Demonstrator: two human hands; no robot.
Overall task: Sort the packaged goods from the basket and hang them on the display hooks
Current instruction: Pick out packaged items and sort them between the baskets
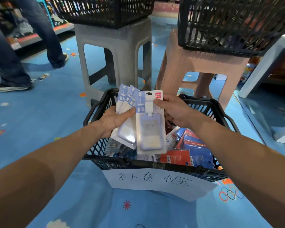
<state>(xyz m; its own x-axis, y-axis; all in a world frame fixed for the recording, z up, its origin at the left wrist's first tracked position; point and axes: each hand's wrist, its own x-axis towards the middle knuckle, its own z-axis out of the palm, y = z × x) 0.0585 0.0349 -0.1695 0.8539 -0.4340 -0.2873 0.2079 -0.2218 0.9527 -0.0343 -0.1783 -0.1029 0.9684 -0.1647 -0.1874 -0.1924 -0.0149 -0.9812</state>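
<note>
Right thumb [160,102] lies flat on the face of the front pack [150,129] near its upper right corner. The other fingers are hidden behind the card, so I read it as a pinch by the right hand [173,111].

Left thumb [130,111] is pressed across the fanned packs [127,102], with the rest of the left hand [115,120] curled round behind them. It grips three or four identical badge-holder packs; the exact count isn't clear.

All of this is centre frame, above the basket [138,162], which still holds red and blue packs [187,145] at lower right. A paper sign [155,181] hangs on its near rim.

Key geometry:
- The front pack's long axis runs up-down in frame.
- Its hang hole [149,93] is at the top end, pointing away from the person, just up-left of the right thumb.
- The right hand is nearer the hole, and the left holds the fan lower down.

No display hooks are in view. My guess is the front pack gets squared onto the fan so the holes align before hanging.

Beyond the basket, a grey stool [115,51] and a pink stool [204,66] each carry another black basket. Someone's legs [15,63] are at upper left.
</note>
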